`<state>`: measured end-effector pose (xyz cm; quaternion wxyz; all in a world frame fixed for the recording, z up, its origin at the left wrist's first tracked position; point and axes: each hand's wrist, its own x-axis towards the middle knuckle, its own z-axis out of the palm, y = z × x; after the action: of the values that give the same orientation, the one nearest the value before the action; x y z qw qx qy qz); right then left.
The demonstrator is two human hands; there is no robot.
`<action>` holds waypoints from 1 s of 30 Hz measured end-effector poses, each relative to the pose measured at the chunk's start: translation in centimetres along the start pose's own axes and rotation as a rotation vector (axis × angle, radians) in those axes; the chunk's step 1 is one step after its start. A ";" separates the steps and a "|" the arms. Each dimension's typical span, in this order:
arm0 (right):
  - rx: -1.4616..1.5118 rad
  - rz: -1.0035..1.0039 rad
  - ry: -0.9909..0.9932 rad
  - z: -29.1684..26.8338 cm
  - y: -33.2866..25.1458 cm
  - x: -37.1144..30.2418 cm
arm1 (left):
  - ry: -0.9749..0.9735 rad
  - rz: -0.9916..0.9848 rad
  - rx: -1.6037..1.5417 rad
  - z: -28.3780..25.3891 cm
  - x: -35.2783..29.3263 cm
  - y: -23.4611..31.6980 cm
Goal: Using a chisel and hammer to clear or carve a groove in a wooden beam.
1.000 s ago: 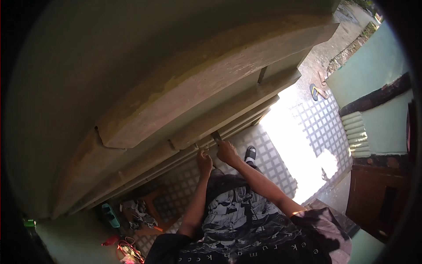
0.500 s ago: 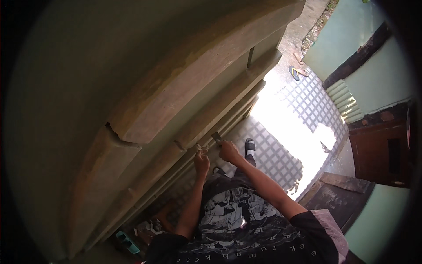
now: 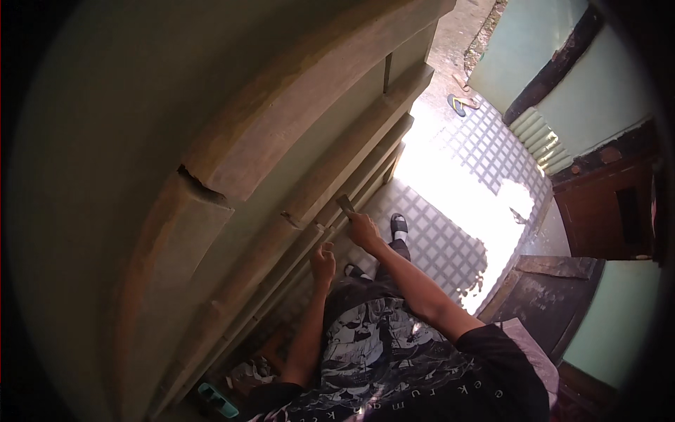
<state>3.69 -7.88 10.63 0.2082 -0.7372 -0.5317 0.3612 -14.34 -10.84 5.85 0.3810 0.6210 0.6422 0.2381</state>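
My right hand (image 3: pixel 364 230) grips a flat metal scraper (image 3: pixel 345 205) whose blade rests against a stepped moulding (image 3: pixel 337 183) low on a pale green wall. Beside it, my left hand (image 3: pixel 323 261) is loosely curled and touches the same moulding a little lower, holding nothing that I can see. Both forearms reach forward from my dark patterned shirt (image 3: pixel 380 352). My feet in dark sandals (image 3: pixel 399 225) stand on the tiled floor just below the hands.
The moulded wall fills the left and has a crack (image 3: pixel 200 184) in its upper ledge. A grid-patterned tiled floor (image 3: pixel 450 246) has a bright sunlit patch. A pair of flip-flops (image 3: pixel 460 104) lies far off. A dark wooden door (image 3: pixel 605 211) stands right. Small clutter (image 3: pixel 218 399) lies by the wall base.
The view has swung, so the wall now fills more of the picture. My right hand stays on the scraper at the moulding, and my left hand has dropped slightly away from it.
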 end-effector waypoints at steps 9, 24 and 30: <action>-0.024 -0.001 -0.040 0.4 1.4 1.0 | 0.087 0.099 -0.027 0.3 0.3 0.3; 0.162 -0.137 -0.032 -4.9 5.8 3.1 | -0.015 0.535 0.083 3.4 1.8 9.9; 0.193 -0.062 -0.108 -4.8 7.2 4.9 | -0.070 0.604 0.008 4.6 3.9 12.4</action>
<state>12.70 -5.41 7.26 0.2604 -0.6764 -0.5274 0.4432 -2.82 -6.38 12.00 0.3123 0.7933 0.4159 0.3165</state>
